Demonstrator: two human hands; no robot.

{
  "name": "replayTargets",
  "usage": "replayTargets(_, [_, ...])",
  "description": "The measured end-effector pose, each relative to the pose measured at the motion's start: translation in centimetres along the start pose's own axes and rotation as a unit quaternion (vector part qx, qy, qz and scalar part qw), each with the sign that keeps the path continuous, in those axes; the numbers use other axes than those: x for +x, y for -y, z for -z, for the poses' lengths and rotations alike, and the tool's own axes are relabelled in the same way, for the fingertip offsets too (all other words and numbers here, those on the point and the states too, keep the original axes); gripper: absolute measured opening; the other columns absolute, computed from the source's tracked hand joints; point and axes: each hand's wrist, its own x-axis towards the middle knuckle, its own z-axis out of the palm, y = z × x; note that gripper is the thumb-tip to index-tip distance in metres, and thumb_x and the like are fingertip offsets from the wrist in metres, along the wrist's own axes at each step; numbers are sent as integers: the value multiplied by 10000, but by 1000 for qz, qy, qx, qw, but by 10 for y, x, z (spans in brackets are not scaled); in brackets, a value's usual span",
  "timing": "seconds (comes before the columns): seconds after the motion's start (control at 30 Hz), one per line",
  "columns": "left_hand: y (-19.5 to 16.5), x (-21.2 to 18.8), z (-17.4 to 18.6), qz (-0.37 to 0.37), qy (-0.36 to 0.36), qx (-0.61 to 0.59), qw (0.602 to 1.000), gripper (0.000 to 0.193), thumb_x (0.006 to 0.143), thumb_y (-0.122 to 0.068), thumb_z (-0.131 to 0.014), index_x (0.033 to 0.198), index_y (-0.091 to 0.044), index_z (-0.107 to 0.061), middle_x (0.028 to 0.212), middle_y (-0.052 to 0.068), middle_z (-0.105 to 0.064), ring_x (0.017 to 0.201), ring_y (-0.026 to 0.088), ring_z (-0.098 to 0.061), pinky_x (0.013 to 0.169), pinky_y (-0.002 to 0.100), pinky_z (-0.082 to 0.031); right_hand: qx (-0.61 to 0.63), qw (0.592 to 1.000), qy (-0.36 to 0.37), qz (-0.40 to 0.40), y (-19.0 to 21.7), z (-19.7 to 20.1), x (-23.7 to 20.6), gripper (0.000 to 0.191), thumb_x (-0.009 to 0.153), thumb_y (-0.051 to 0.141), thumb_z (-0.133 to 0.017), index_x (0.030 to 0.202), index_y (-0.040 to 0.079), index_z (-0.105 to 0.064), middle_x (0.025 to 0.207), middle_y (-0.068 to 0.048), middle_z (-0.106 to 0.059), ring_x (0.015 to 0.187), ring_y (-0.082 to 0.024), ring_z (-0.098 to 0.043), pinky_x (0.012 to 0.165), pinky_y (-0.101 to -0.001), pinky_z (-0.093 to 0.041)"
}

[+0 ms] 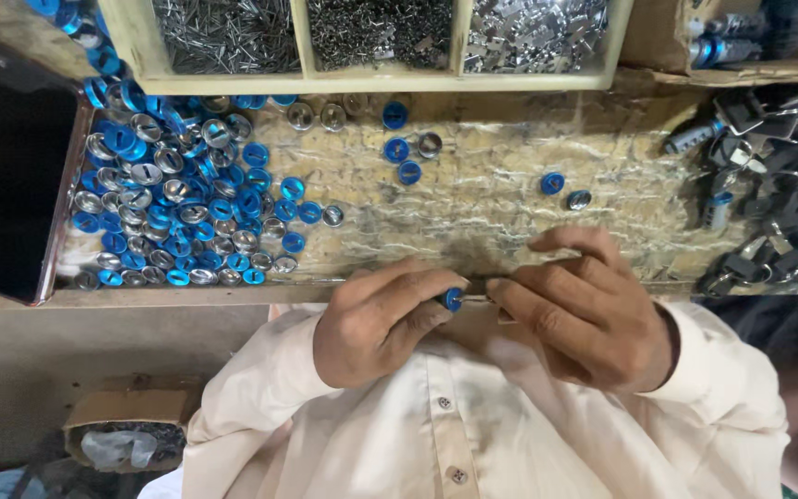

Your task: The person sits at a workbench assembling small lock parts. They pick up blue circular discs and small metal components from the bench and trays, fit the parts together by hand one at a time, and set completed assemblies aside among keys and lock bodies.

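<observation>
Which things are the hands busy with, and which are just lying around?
In use:
- left hand pinching a blue cap
- right hand holding a thin metal piece to it

Lying about:
- heap of blue and silver caps
- wooden tray of metal parts
- pile of dark parts
- worn workbench

The table [491, 199] is rough, worn, scuffed wood, the heaped caps [173, 199] are glossy blue and shiny silver metal, the tray's [380, 81] small parts gleam like bare steel, and the shirt [473, 434] is smooth matt cream cloth.
</observation>
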Motion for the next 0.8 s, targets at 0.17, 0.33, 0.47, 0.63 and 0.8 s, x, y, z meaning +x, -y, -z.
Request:
replayTargets(0.17, [-5,4,-7,20,-52,20,998,334,933,41,-740,1249,-7,-644,1095,169,-706,898,307,-730,765,368,-589,-74,996,-6,46,7,-1,32,350,800,3,-718,1123,-125,-676,919,-173,-699,771,-260,-631,919,-483,-518])
replayTargets(0.33, [-9,7,-14,24,-117,51,992,342,936,28,-746,1258,-6,-636,1072,177,-706,896,322,-732,754,372,-589,-247,956,-161,-1,25,-44,27,346,822,-4,-659,1141,-137,-668,841,-148,-699,735,-217,-670,877,-399,-512])
replayTargets(0.47, [-9,6,-14,32,-100,107,989,377,919,3,-766,1270,19,-628,1053,201,-706,859,351,-722,717,389,-578,-130,982,-103,-95,29,-48,6,359,841,5,-671,1165,-141,-627,918,-187,-699,741,-259,-613,909,-462,-514])
replayTargets(0.63, [-8,11,-16,66,-103,145,982,270,942,-5,-759,1158,35,-603,975,187,-712,821,339,-734,677,388,-575,7,981,-85,-175,26,-39,17,328,854,-106,-705,1169,-124,-615,852,-157,-610,707,-302,-549,874,-470,-507])
replayTargets(0.8, [-15,22,-27,69,-124,234,962,210,962,-28,-759,1061,10,-578,962,174,-695,814,341,-712,655,403,-562,11,970,-141,-199,29,-48,34,363,832,-139,-672,1184,-126,-581,880,-182,-603,762,-362,-583,805,-467,-486])
